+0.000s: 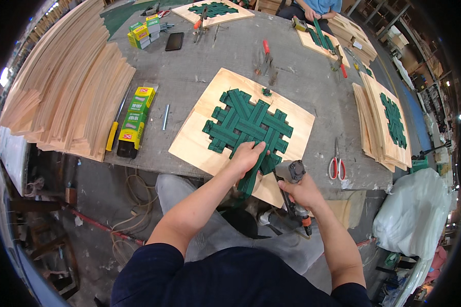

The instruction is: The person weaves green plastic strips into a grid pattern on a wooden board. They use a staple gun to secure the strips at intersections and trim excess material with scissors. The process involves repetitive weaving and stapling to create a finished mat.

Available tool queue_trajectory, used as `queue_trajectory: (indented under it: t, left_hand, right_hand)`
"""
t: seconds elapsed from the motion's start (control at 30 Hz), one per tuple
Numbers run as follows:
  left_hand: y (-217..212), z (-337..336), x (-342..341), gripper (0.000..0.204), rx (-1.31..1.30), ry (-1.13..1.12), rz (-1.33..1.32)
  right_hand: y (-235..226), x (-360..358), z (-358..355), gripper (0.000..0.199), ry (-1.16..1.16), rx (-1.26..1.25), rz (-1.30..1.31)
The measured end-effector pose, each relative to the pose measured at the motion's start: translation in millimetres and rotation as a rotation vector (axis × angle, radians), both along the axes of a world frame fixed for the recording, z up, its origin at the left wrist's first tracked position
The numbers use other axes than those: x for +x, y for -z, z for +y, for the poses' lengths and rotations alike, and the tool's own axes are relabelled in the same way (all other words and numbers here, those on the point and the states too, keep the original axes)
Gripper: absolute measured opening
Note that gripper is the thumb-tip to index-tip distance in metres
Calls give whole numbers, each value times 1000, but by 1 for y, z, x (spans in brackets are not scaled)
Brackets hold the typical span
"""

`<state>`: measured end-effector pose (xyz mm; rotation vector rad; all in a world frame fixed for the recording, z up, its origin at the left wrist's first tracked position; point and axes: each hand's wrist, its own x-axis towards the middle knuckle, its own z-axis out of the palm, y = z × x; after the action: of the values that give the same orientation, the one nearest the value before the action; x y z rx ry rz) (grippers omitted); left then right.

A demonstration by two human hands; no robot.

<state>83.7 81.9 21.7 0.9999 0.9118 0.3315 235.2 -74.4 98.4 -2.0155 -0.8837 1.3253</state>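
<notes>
A woven lattice of green webbing (243, 118) lies on a square plywood board (192, 138) in front of me, at the table's near edge. My left hand (247, 157) is closed on a green webbing strap (248, 185) at the near side of the lattice; the strap's loose end hangs past the board's edge toward my lap. My right hand (303, 192) grips a pneumatic staple gun (291, 171) just right of that strap. The gun's head is by the board's near edge, and its orange-ringed hose fitting points down. Whether its nose touches the webbing is hidden.
Red-handled scissors (337, 166) lie right of the board. To the left are staple boxes (135, 115), a yellow-handled tool (112, 135), a metal rod (165, 117) and stacked plywood (71, 87). Red-handled pliers (266, 48) lie beyond. A co-worker (317, 10) handles webbing at far right.
</notes>
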Motion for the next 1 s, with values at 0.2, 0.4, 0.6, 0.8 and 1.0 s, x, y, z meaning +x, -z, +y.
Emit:
queue_trajectory:
  t: [0.2,0.4,0.6,0.8,1.0]
  left_hand:
    - [-4,1,0,36,-22,12,-12]
    - [-1,1,-1,37,-18,11,-12]
    - [-3,-4,5,38,1,-49,-13]
    - [19,-31,-17,38,692,32,96]
    - [16,-69,-30,31,1183,199,175]
  right_hand:
    - [4,-9,-4,39,-4,42,63]
    - [-2,-11,0,45,-49,16,29]
    - [-2,-11,-2,40,-90,-31,-5]
    - [-1,24,1,29,77,116,124]
    - [10,90,41,25,281,210,255]
